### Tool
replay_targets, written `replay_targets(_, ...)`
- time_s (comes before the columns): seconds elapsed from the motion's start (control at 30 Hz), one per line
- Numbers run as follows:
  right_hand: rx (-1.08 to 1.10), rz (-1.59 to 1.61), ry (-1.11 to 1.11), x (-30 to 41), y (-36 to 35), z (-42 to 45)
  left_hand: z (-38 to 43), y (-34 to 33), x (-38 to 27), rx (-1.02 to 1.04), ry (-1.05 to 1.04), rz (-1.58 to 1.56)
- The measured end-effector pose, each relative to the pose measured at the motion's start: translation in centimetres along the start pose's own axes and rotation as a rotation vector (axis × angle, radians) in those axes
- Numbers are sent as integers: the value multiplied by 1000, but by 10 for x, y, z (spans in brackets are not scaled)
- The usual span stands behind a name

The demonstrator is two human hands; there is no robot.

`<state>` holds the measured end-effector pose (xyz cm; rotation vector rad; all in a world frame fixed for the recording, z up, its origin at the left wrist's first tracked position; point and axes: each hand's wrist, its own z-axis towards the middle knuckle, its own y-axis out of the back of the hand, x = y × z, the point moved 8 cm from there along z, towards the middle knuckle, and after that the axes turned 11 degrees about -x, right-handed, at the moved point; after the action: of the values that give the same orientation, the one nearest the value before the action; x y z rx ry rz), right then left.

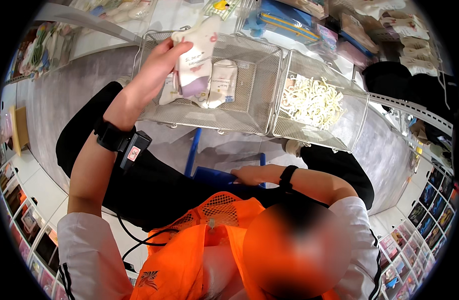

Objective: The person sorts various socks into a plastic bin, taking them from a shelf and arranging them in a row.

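My left hand point(165, 56) holds a white patterned sock point(196, 56) with a lilac part, above the larger wire mesh basket point(265, 52). Under it, more white socks point(222, 83) lie on the mesh bottom, some partly hidden by the held one. Low down, near my lap, my right hand point(250, 175) rests at the edge of a blue seat or frame point(214, 178); its fingers are partly hidden. A smaller wire basket point(359, 116) on the right contains a heap of pale, curly strips or loops point(313, 101).
Beyond the baskets, packaged goods point(289, 24) and a blue pouch lie on a white surface. White socks point(417, 48) hang or lie at the upper right, near a perforated metal rail point(413, 108). Shelves with goods point(426, 210) stand at both sides. A black cable point(139, 242) runs beside my body.
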<state>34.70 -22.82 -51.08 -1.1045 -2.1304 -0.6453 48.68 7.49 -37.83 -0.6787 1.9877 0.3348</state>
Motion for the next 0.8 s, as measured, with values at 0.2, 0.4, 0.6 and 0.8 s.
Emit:
replay_targets(0.2,135,157,42,-5,-7,4,14,-26,5,62,66,84)
replay_targets(0.4,-45,108,77,44,22,52,5,-19,12,54,137,-7)
replay_targets(0.6,-17,35,186,56,17,70,-12,-13,-26,64,-56,-56)
replay_targets(0.8,-26,-201,54,56,22,72,-30,1,-43,70,-105,-223)
